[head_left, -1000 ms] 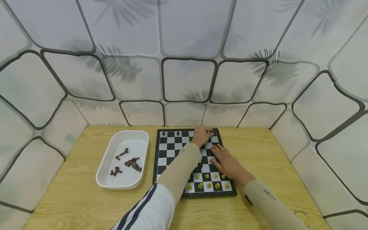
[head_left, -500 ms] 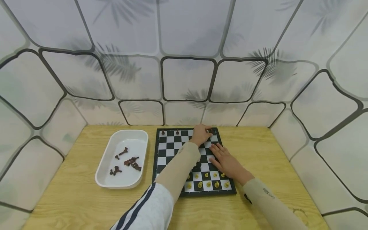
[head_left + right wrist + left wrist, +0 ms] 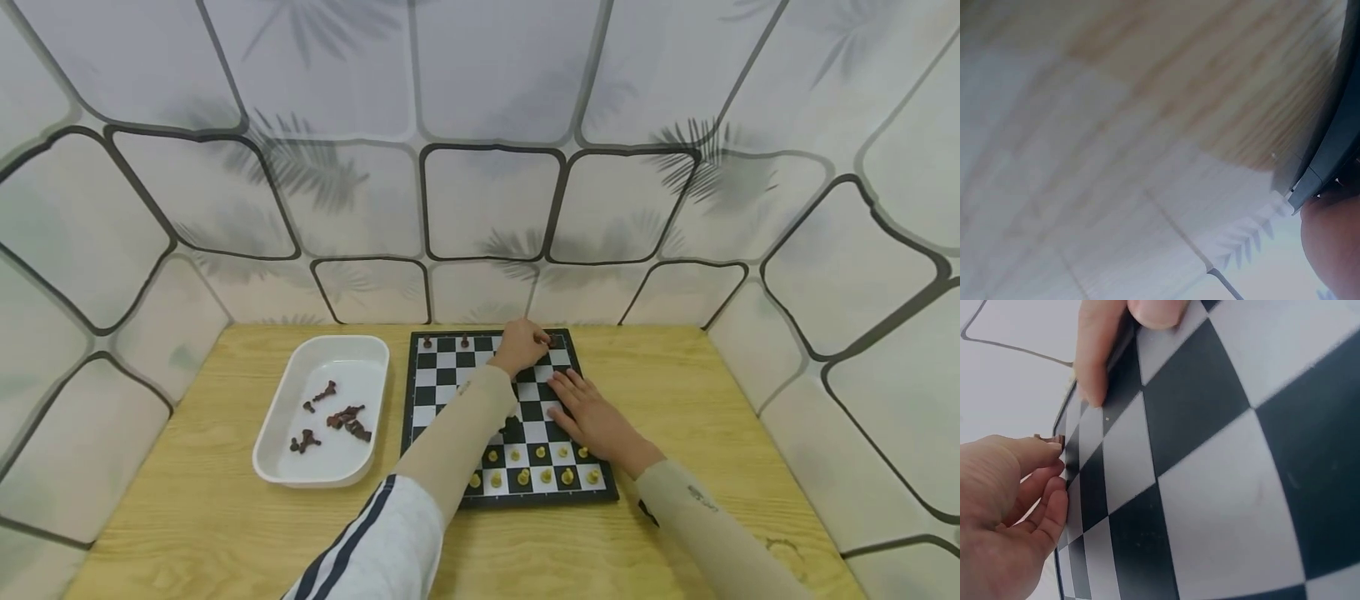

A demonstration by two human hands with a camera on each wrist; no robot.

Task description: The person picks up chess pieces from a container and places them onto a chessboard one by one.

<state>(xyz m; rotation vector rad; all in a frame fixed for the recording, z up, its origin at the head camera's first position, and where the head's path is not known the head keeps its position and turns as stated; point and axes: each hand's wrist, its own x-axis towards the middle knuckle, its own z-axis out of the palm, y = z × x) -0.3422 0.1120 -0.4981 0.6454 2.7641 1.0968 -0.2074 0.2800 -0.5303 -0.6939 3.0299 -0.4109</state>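
A dark brown chess piece (image 3: 553,340) stands at the far right corner of the black-and-white chessboard (image 3: 534,412). Just left of it is my left hand (image 3: 521,346), fingers loosely bent. In the left wrist view the brown piece (image 3: 1054,439) shows partly behind the thumb of the left hand (image 3: 1007,500), and the fingertips seem to hold nothing. My right hand (image 3: 596,422) rests on the board's right side with fingers extended; its fingertips (image 3: 1092,387) show at the top of the left wrist view. The piece's exact kind is too small to tell.
A white tray (image 3: 264,450) with several brown chess pieces (image 3: 347,417) lying in it stands left of the board. Two more brown pieces (image 3: 465,341) stand along the far row. Yellow pieces (image 3: 523,477) fill the near rows, partly hidden by the left sleeve (image 3: 457,446).
My left hand has drawn slightly left from the far right corner. The brown chess piece it was pinching now stands apart from its fingers. My right hand stays in place.
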